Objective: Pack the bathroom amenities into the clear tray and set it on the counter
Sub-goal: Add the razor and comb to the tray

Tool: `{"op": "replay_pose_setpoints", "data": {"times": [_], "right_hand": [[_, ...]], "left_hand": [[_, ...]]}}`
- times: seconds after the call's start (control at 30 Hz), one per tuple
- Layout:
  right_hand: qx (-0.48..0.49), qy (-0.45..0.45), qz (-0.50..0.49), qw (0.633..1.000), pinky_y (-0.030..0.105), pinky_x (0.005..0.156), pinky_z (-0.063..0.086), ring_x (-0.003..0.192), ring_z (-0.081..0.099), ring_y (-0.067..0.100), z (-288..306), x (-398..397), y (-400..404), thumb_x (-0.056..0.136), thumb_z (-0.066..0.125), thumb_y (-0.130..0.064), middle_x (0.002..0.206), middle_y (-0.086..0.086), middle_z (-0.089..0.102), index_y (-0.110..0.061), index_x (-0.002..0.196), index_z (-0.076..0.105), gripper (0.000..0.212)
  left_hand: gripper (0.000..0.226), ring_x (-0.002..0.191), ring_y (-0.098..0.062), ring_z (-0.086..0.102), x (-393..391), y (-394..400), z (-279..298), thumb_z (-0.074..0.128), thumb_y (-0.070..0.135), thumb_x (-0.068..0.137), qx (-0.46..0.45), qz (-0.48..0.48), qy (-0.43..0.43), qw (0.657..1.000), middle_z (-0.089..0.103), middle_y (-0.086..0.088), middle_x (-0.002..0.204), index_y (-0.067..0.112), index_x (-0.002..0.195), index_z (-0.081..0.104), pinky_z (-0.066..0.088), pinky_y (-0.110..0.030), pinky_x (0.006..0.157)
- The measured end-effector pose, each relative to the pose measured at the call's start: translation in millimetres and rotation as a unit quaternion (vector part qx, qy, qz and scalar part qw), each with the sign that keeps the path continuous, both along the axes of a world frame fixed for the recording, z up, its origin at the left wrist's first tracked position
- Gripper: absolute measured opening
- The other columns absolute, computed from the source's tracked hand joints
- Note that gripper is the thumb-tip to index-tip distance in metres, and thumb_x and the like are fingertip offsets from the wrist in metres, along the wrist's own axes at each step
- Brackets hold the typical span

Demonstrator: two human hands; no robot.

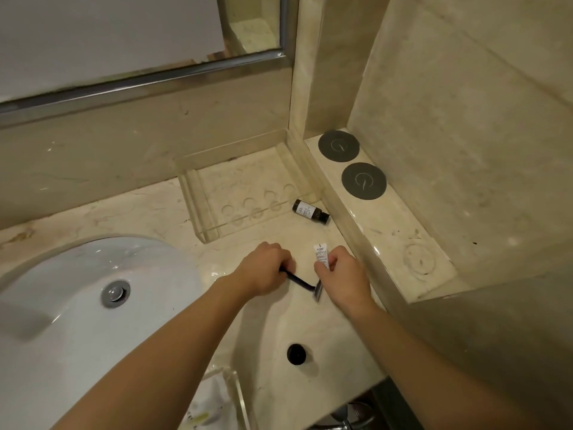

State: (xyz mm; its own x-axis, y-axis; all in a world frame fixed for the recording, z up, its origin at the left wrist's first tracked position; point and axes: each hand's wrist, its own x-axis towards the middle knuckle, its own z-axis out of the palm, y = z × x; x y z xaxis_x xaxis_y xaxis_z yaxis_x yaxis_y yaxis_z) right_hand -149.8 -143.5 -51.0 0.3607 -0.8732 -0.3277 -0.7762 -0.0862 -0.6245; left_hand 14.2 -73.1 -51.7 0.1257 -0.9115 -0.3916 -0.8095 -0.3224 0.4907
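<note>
- The clear tray (248, 193) sits empty on the marble worktop (148, 212), pushed against the back wall below the mirror (124, 41); it serves as the landmark here.
- Just beside the tray's right front corner, a small dark bottle (310, 211) lies on its side on the worktop.
- In front of the tray, the left hand (263, 268) is curled closed around the handle end of a dark razor (302, 282), whose head rests on the worktop.
- In front and slightly right of the tray, the right hand (342, 274) pinches a small white tube (321, 255) between thumb and fingers, with the tube standing upright.
- Left of the tray and nearer the person lies the white sink (77, 290).
- Right of the tray, on a raised ledge (387, 218), two dark round coasters (364, 180) lie side by side.
- Well in front of the tray, a black cap (296, 354) rests on the worktop.
</note>
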Motion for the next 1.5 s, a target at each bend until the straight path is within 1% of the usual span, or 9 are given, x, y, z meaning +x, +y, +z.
{"op": "replay_pose_setpoints", "data": {"times": [0.2, 0.4, 0.57, 0.73, 0.87, 1.0, 1.13, 1.3, 1.5], "right_hand": [[0.035, -0.113, 0.049, 0.992, 0.028, 0.06, 0.043, 0.068, 0.055, 0.013, 21, 14, 15, 0.087, 0.061, -0.027, 0.075, -0.007, 0.056, -0.024, 0.087, 0.058, 0.005], [0.026, -0.161, 0.102, 0.981, 0.025, 0.062, 0.044, 0.071, 0.055, 0.013, 47, 37, 53, 0.083, 0.067, -0.015, 0.083, 0.0, 0.061, -0.028, 0.079, 0.061, 0.015], [0.044, -0.168, 0.151, 0.973, 0.023, 0.064, 0.046, 0.077, 0.057, 0.014, 63, 57, 99, 0.081, 0.069, -0.01, 0.093, 0.002, 0.062, -0.027, 0.084, 0.065, 0.018], [0.07, -0.179, 0.189, 0.963, 0.022, 0.064, 0.045, 0.075, 0.056, 0.012, 72, 72, 149, 0.08, 0.071, -0.012, 0.087, -0.001, 0.061, -0.028, 0.086, 0.068, 0.018], [0.103, -0.189, 0.21, 0.954, 0.022, 0.064, 0.045, 0.077, 0.057, 0.014, 78, 78, 187, 0.079, 0.069, -0.008, 0.093, 0.002, 0.064, -0.029, 0.085, 0.068, 0.022], [0.127, -0.183, 0.213, 0.951, 0.026, 0.059, 0.045, 0.066, 0.052, 0.013, 77, 78, 217, 0.077, 0.071, -0.005, 0.084, 0.0, 0.058, -0.023, 0.092, 0.067, 0.024], [0.21, -0.175, 0.161, 0.948, 0.026, 0.051, 0.042, 0.059, 0.05, 0.015, 76, 73, 238, 0.086, 0.067, -0.01, 0.075, 0.006, 0.058, -0.012, 0.082, 0.059, 0.009], [0.384, -0.125, 0.046, 0.914, 0.024, 0.046, 0.033, 0.053, 0.042, 0.016, 76, 59, 248, 0.095, 0.056, -0.026, 0.071, 0.008, 0.051, -0.011, 0.077, 0.049, 0.025], [0.41, -0.109, 0.03, 0.905, 0.019, 0.041, 0.037, 0.048, 0.047, 0.011, 65, 39, 256, 0.093, 0.056, -0.007, 0.074, 0.008, 0.053, -0.01, 0.088, 0.05, 0.009]], "left_hand": [[0.014, 0.085, -0.016, 0.058, 8, 29, 24, 0.063, 0.006, 0.084, -0.056, 0.128, 0.141, 0.98, 0.063, 0.004, 0.088, 0.02, 0.087, 0.061, 0.04, -0.016, 0.069], [0.033, 0.065, -0.014, 0.065, 17, 79, 56, 0.061, 0.004, 0.086, -0.059, 0.245, 0.287, 0.924, 0.064, 0.0, 0.076, 0.018, 0.115, 0.052, 0.047, -0.023, 0.062], [0.016, 0.067, -0.015, 0.065, 31, 133, 72, 0.058, 0.005, 0.089, -0.015, 0.267, 0.32, 0.909, 0.064, -0.005, 0.081, 0.013, 0.103, 0.062, 0.042, -0.024, 0.059], [0.016, 0.07, -0.016, 0.065, 41, 194, 82, 0.062, 0.029, 0.091, 0.002, 0.327, 0.378, 0.866, 0.073, -0.01, 0.092, 0.014, 0.096, 0.063, 0.037, -0.024, 0.059], [0.004, 0.078, -0.02, 0.068, 50, 237, 82, 0.065, 0.017, 0.088, -0.014, 0.359, 0.41, 0.839, 0.071, -0.008, 0.087, 0.014, 0.09, 0.063, 0.044, -0.027, 0.067], [0.018, 0.074, -0.021, 0.067, 55, 274, 84, 0.067, -0.004, 0.082, -0.04, 0.389, 0.45, 0.803, 0.066, -0.01, 0.076, 0.011, 0.092, 0.063, 0.05, -0.024, 0.063], [0.024, 0.067, -0.019, 0.068, 54, 303, 84, 0.064, -0.014, 0.08, -0.051, 0.403, 0.452, 0.794, 0.063, -0.008, 0.069, 0.008, 0.09, 0.061, 0.05, -0.023, 0.06], [0.027, 0.059, -0.016, 0.066, 49, 325, 78, 0.066, -0.016, 0.076, -0.046, 0.4, 0.433, 0.807, 0.062, -0.012, 0.075, 0.007, 0.089, 0.058, 0.05, -0.023, 0.058], [0.027, 0.062, -0.019, 0.068, 37, 342, 65, 0.064, -0.015, 0.077, -0.012, 0.382, 0.403, 0.831, 0.067, -0.012, 0.069, 0.006, 0.088, 0.052, 0.052, -0.028, 0.065]]}}
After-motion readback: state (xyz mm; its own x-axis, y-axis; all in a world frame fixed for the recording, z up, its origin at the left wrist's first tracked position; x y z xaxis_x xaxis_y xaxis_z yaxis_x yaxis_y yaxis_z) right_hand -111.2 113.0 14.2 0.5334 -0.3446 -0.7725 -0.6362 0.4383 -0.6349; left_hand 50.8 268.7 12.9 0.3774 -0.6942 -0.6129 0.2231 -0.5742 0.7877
